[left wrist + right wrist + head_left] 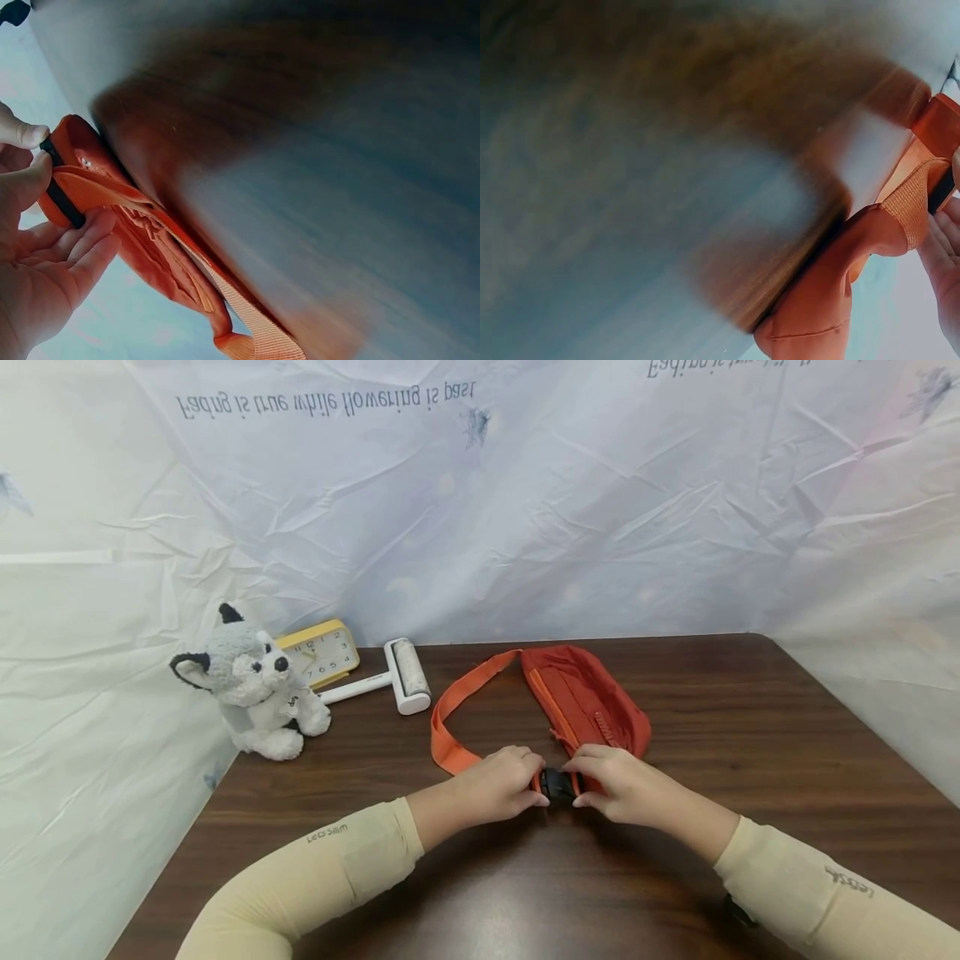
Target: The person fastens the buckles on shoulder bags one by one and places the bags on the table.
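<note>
A red-orange waist bag (592,693) lies on the brown table with its orange strap (457,710) looped out to the left. At the strap's near end, both hands hold a black buckle (558,786) between them. My left hand (498,785) pinches its left side, thumb below and fingers above. My right hand (626,783) pinches the right side, close to the bag's lower end. In the left wrist view the black buckle (63,187) shows between thumb and fingers, with the strap running from it. The right wrist view catches only part of the right hand (946,255).
A grey and white plush dog (258,685) sits at the table's left edge. Behind it stands a yellow alarm clock (322,652). A white lint roller (408,677) lies between the clock and the bag. A pale printed sheet (480,527) hangs behind the table (750,718).
</note>
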Tool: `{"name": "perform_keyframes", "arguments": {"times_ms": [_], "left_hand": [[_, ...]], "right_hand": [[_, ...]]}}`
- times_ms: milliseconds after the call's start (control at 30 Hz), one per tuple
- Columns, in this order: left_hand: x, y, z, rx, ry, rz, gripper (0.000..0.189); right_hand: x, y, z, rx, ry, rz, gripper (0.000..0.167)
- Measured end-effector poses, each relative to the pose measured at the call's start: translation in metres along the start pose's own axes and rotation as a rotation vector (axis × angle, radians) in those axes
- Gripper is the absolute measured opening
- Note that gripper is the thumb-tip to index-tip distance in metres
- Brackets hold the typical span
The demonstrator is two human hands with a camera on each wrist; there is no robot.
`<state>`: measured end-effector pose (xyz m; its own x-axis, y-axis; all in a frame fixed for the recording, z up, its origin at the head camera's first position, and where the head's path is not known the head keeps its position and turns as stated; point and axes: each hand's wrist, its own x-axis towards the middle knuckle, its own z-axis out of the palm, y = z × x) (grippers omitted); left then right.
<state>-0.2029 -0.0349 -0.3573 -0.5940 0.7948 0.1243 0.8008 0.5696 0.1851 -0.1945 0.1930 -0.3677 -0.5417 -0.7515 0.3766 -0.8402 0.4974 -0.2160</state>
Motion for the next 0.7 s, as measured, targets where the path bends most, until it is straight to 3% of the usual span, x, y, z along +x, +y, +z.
{"name": "perform_keyframes", "arguments": {"times_ms": [700], "left_hand": [[-0.0011,0.0018,0.0010,0.009,0.025,0.044,0.040]], "right_hand": [[0.0003,0.0005,0.0013,0.032,-0.002,-0.004,0.034]]}}
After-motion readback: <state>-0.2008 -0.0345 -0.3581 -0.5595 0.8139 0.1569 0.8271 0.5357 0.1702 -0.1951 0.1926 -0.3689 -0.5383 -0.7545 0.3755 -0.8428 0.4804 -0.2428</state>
